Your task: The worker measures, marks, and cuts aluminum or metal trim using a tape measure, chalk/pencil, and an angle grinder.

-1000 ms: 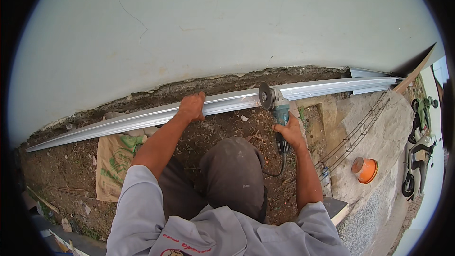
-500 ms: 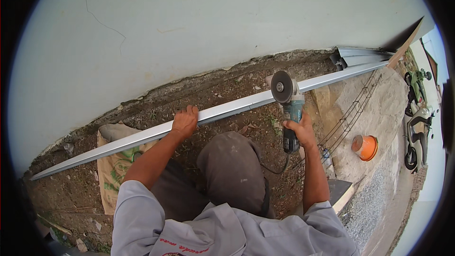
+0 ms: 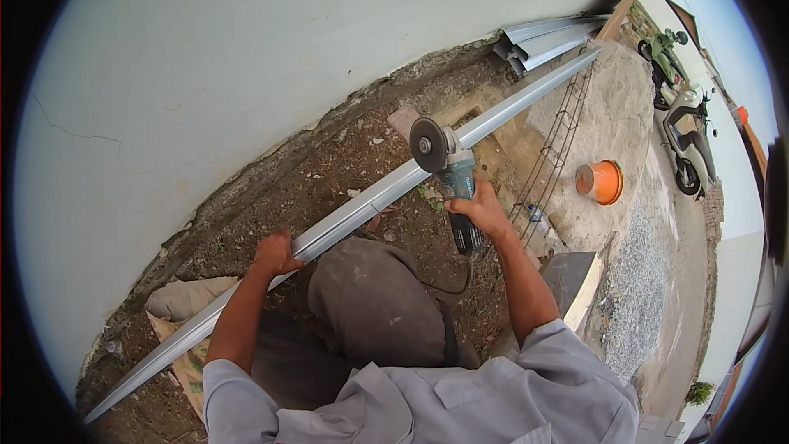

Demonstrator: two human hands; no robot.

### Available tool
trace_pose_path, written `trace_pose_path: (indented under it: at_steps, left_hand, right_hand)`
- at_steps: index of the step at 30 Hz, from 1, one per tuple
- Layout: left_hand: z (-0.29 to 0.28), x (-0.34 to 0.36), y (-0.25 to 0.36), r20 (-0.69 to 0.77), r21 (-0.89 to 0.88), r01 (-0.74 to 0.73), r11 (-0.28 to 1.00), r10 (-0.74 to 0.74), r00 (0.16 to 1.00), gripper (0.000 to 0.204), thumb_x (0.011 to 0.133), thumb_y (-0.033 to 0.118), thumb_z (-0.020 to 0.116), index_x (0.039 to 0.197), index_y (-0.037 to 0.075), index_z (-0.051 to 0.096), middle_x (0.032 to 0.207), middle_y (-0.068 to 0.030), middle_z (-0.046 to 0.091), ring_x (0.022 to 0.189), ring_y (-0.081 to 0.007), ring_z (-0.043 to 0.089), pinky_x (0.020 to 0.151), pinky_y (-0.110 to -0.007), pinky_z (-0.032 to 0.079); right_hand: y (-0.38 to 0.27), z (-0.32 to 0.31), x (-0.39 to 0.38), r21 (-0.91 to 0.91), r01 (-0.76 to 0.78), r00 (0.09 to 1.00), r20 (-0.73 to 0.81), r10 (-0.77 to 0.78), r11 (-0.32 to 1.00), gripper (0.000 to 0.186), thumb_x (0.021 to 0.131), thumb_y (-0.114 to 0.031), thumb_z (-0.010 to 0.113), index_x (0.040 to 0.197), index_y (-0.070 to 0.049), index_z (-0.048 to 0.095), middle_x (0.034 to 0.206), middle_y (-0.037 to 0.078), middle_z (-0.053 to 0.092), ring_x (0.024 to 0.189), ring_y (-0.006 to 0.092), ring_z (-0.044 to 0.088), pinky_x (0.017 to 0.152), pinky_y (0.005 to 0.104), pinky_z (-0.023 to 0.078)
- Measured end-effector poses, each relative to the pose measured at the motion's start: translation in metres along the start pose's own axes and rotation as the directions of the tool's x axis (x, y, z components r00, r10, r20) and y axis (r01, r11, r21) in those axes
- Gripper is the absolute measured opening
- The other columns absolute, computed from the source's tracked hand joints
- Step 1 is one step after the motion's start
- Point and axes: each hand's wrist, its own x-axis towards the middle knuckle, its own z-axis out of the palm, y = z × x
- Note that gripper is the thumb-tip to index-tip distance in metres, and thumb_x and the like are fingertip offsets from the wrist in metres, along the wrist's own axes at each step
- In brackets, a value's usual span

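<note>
A long, silvery metal profile (image 3: 386, 191) runs slantwise from the lower left to the upper right, in front of my knees. My left hand (image 3: 277, 255) is closed on it, left of my bent knee. In my right hand (image 3: 485, 209) is a teal and black angle grinder (image 3: 458, 184), gripped round its body. Its dark disc (image 3: 428, 145) faces up and to the left, at the profile's far edge in the picture; whether it touches the metal I cannot tell. From the grinder's lower end a dark cord curves toward my knee.
Beyond the soil strip rises a pale wall (image 3: 205, 49). More metal profiles (image 3: 546, 39) lie at its foot. On the right are a wire rebar frame (image 3: 557, 136), an orange bucket (image 3: 606, 182), a grey block (image 3: 567, 279), gravel (image 3: 637, 296) and parked motorbikes (image 3: 689, 127). A sack (image 3: 187, 299) lies under the profile.
My view has turned, so the profile slants more steeply. A groove along the profile now shows. The grinder and both hands appear further left, still holding the same things.
</note>
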Motion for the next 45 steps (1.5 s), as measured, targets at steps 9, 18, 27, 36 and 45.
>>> trace_pose_path:
  at_steps: [9, 18, 27, 36, 45]
  left_hand:
    - [0.037, 0.035, -0.034, 0.271, -0.402, 0.108, 0.909, 0.006, 0.963, 0.058, 0.054, 0.041, 0.088, 0.091, -0.001, 0.072, 0.099, -0.0199, 0.070, 0.092, -0.0330, 0.069, 0.082, -0.043, 0.054]
    - [0.025, 0.053, -0.027, 0.687, -0.388, 0.288, 0.876, 0.066, 0.724, 0.079, 0.052, 0.041, 0.090, 0.116, -0.002, 0.072, 0.121, -0.0180, 0.070, 0.111, -0.0317, 0.065, 0.092, -0.043, 0.051]
    - [0.013, 0.026, -0.037, 0.482, -0.490, 0.213, 0.845, 0.059, 0.874, 0.065, 0.058, 0.040, 0.086, 0.103, -0.005, 0.072, 0.098, -0.0149, 0.071, 0.092, -0.0258, 0.065, 0.082, -0.042, 0.051]
    - [-0.117, -0.017, -0.040, 0.316, -0.450, 0.108, 0.886, 0.045, 0.948, 0.055, 0.058, 0.038, 0.091, 0.088, -0.002, 0.069, 0.084, -0.0115, 0.069, 0.078, -0.0220, 0.063, 0.071, -0.037, 0.051]
    - [-0.095, 0.001, -0.082, -0.078, -0.266, 0.019, 0.964, -0.041, 0.996, 0.034, 0.060, 0.020, 0.073, 0.082, -0.006, 0.065, 0.077, -0.0245, 0.066, 0.070, -0.0291, 0.064, 0.069, -0.042, 0.053]
  right_hand:
    - [0.010, -0.009, -0.009, 0.035, 0.062, 0.996, -0.063, -0.060, 0.997, 0.065, 0.072, -0.012, 0.080, 0.128, 0.006, 0.053, 0.102, 0.008, 0.065, 0.089, 0.0171, 0.062, 0.081, 0.0300, 0.050]
    - [0.015, -0.026, -0.016, 0.067, -0.032, 0.997, -0.073, 0.037, 0.997, 0.063, 0.072, -0.011, 0.080, 0.127, 0.006, 0.053, 0.098, 0.006, 0.064, 0.088, 0.0163, 0.063, 0.078, 0.0302, 0.051]
    - [0.010, -0.023, -0.024, 0.116, 0.018, 0.988, -0.153, 0.000, 0.993, 0.056, 0.073, -0.013, 0.076, 0.121, 0.006, 0.056, 0.091, 0.006, 0.063, 0.080, 0.0157, 0.062, 0.073, 0.0306, 0.049]
    - [-0.012, -0.017, -0.022, 0.222, 0.057, 0.987, -0.157, -0.022, 0.973, 0.055, 0.074, -0.012, 0.077, 0.120, 0.006, 0.054, 0.094, 0.006, 0.063, 0.080, 0.0146, 0.062, 0.071, 0.0296, 0.050]
    - [-0.017, 0.002, -0.025, 0.194, 0.066, 0.987, -0.159, -0.035, 0.979, 0.055, 0.073, -0.014, 0.077, 0.119, 0.006, 0.055, 0.090, 0.005, 0.062, 0.075, 0.0148, 0.061, 0.071, 0.0298, 0.050]
